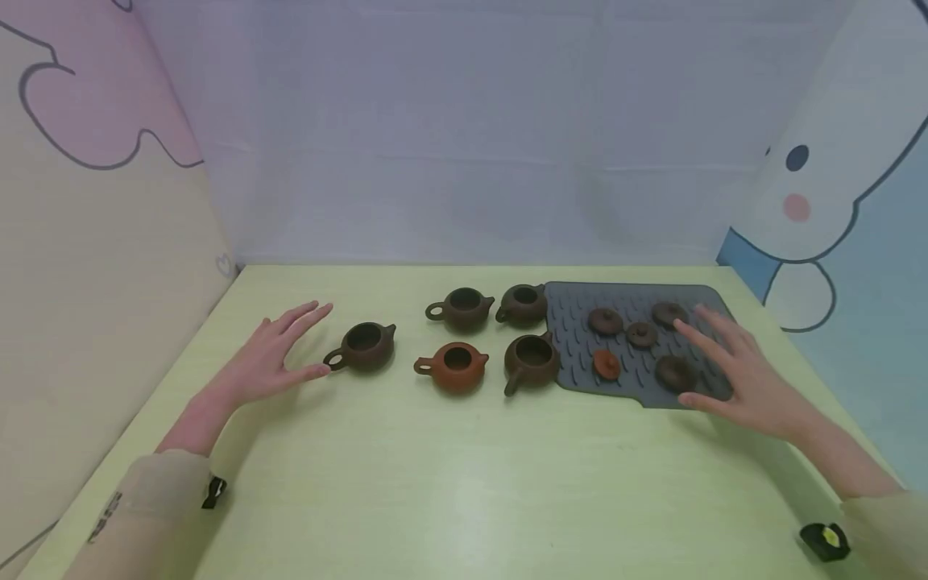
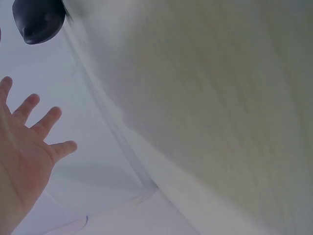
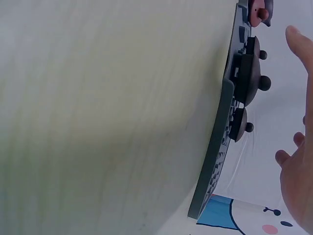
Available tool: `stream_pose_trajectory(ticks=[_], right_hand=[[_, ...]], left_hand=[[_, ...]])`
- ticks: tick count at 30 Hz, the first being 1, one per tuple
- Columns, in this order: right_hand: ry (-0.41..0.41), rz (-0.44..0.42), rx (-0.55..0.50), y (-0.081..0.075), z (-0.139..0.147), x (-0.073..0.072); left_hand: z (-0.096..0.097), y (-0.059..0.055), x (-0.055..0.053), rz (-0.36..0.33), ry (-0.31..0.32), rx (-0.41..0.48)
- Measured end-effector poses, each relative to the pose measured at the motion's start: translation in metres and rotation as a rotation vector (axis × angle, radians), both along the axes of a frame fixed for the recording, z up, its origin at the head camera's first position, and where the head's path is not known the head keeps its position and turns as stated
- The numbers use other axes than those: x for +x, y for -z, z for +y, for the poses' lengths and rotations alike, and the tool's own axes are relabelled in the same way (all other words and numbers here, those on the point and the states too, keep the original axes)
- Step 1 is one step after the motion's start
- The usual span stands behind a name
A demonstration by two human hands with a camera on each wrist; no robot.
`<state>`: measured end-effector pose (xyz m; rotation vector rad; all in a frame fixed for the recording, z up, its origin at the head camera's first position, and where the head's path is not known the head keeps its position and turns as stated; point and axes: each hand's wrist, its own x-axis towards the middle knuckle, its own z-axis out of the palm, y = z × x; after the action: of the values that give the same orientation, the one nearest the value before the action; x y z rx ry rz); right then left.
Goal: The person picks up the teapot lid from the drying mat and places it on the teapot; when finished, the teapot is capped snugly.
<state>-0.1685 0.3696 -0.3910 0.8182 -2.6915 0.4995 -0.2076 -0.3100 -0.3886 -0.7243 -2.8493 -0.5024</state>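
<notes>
My left hand (image 1: 271, 358) is held with spread fingers beside a dark brown teapot (image 1: 367, 348), thumb tip near its handle. In the left wrist view that palm shows empty, with a dark rounded pot (image 2: 40, 20) at the top corner. Over the right side of a grey ridged mat (image 1: 580, 379), my right hand (image 1: 754, 383) hovers with fingers apart, holding nothing. Close to its thumb lies a large dark lid (image 1: 676, 373); near its fingertips is another dark lid (image 1: 669, 314). An orange-red lid (image 1: 606, 365) and further dark lids rest on the mat, knobs up.
Mid-table stands a reddish lidless teapot (image 1: 458, 370), with a dark teapot (image 1: 466, 310) behind it. Two more dark pots, one behind (image 1: 522, 306) and one in front (image 1: 532, 361), stand against the mat's left edge. A pale backdrop (image 1: 478, 161) rises behind the table.
</notes>
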Motion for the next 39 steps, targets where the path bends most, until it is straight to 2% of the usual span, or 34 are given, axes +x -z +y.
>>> stream_pose_trajectory(ticks=[7, 13, 19, 26, 34, 39], right_hand=[[0.015, -0.076, -0.083, 0.007, 0.001, -0.002], [0.014, -0.153, -0.192, 0.012, 0.005, -0.003], [0.039, -0.203, -0.203, 0.014, 0.009, -0.003], [0.086, -0.213, -0.184, 0.016, 0.013, -0.005], [-0.013, -0.216, -0.238, 0.019, 0.014, -0.011], [-0.03, -0.231, -0.247, 0.02, 0.014, -0.015]], left_hand=[[0.0, 0.006, -0.003, -0.183, 0.004, 0.189], [0.004, 0.01, -0.008, -0.262, 0.043, 0.294], [0.008, 0.012, -0.008, -0.301, 0.029, 0.298], [0.01, 0.012, -0.008, -0.335, 0.022, 0.293], [0.007, 0.012, -0.008, -0.363, -0.004, 0.294], [0.003, 0.012, -0.007, -0.402, -0.008, 0.321]])
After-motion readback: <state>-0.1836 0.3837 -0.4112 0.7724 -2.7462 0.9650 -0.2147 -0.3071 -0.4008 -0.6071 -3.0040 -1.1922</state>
